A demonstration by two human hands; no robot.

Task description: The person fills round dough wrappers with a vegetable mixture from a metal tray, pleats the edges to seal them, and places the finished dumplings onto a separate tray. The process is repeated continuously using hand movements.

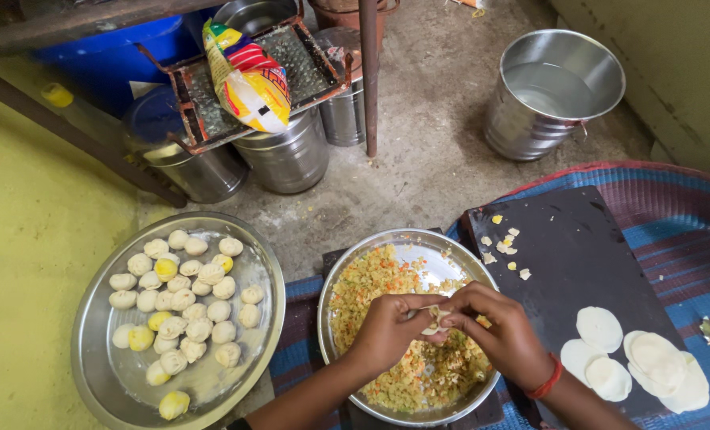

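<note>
Low in the middle of the frame, left hand (pixel 387 330) and right hand (pixel 504 334) meeting over the steel bowl (pixel 355 263) of chopped filling (pixel 371 287), fingertips of both pinched on 1 small dumpling (pixel 434 318). Best pleated in small, even pinches, keeping filling off the seam. Lower left, round tray (pixel 92 374) of finished dumplings (pixel 181 299); lower right, dark board (pixel 570 255) with flat dough rounds (pixel 633 358); upper right, empty-looking steel bucket (pixel 554 91).
</note>
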